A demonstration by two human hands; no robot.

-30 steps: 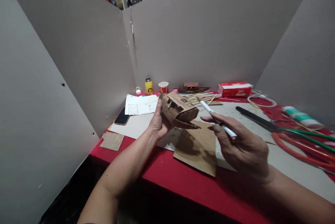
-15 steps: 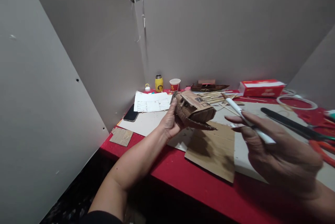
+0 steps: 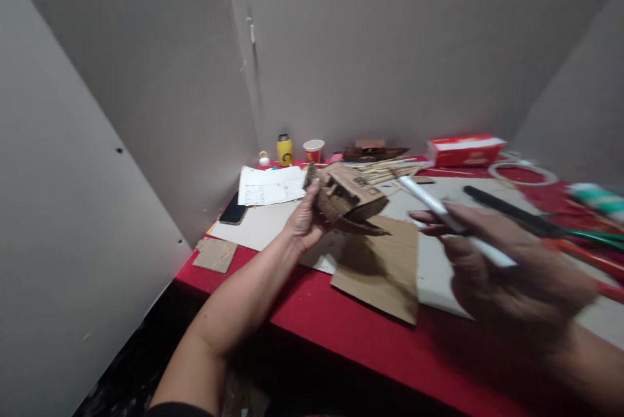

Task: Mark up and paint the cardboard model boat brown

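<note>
Above red table (image 3: 316, 310), left hand (image 3: 303, 225) holds cardboard model (image 3: 355, 201).

Light is dim, the right hand (image 3: 521, 287) blurred, the cardboard sheet (image 3: 397, 267) shadowed.

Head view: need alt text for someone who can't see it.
A person's left hand holds up a small cardboard model over a red-covered table; the right hand, blurred, holds a white pen-like tool. Farther back are thin sticks, a yellow bottle and a paper cup.
</note>
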